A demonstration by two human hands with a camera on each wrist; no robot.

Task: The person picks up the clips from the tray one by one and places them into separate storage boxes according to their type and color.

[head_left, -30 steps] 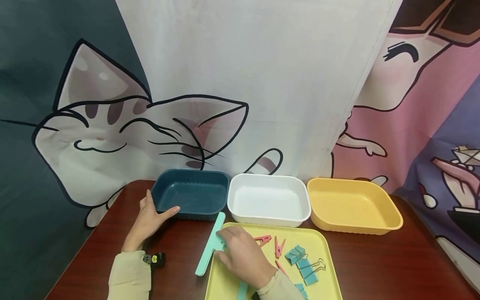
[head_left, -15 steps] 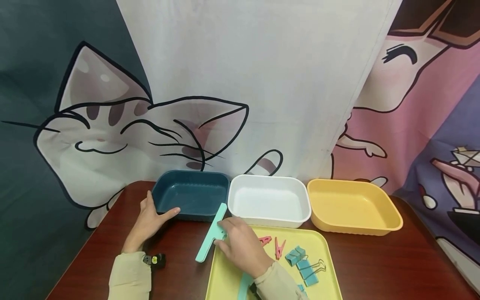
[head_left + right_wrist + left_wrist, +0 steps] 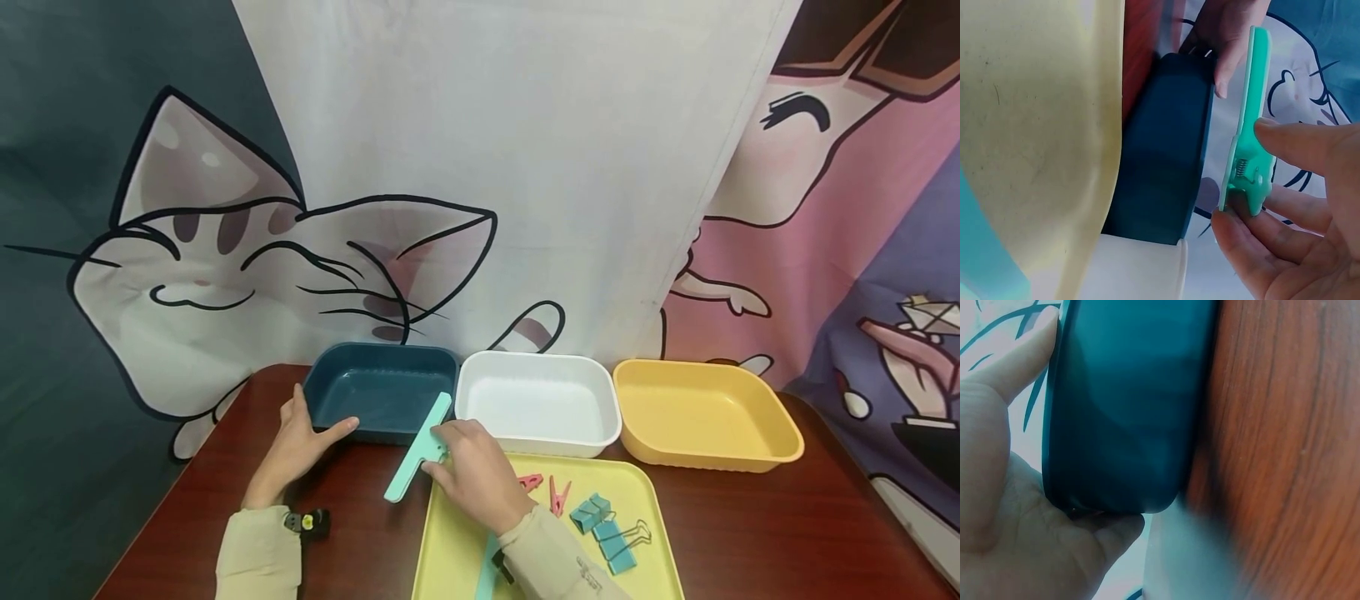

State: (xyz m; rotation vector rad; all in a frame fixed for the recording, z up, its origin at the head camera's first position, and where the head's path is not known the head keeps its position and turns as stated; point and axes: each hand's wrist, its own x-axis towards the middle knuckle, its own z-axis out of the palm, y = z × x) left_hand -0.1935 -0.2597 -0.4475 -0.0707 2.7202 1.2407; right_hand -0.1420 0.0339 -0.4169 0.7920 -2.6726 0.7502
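My right hand (image 3: 480, 475) pinches a turquoise bag clip (image 3: 1254, 119) between thumb and fingers; its metal spring shows in the right wrist view. The long clip is tilted, held over the front right corner of the dark blue bin (image 3: 390, 387). My left hand (image 3: 292, 446) grips that bin's front left corner, thumb at the front rim and fingers along the left side. In the left wrist view the bin's outer wall (image 3: 1129, 412) lies between thumb and fingers. The blue bin's visible floor is bare.
A white bin (image 3: 537, 400) and a yellow bin (image 3: 705, 408) stand to the right in a row. The yellow tray (image 3: 645, 500) in front bears pink clothespins (image 3: 558, 497), teal binder clips (image 3: 615, 546) and another turquoise clip (image 3: 487, 571), partly hidden by my right arm.
My right hand has moved forward and slightly left with the bag clip, from the tray's edge toward the blue bin. My left hand stays at the blue bin's corner.
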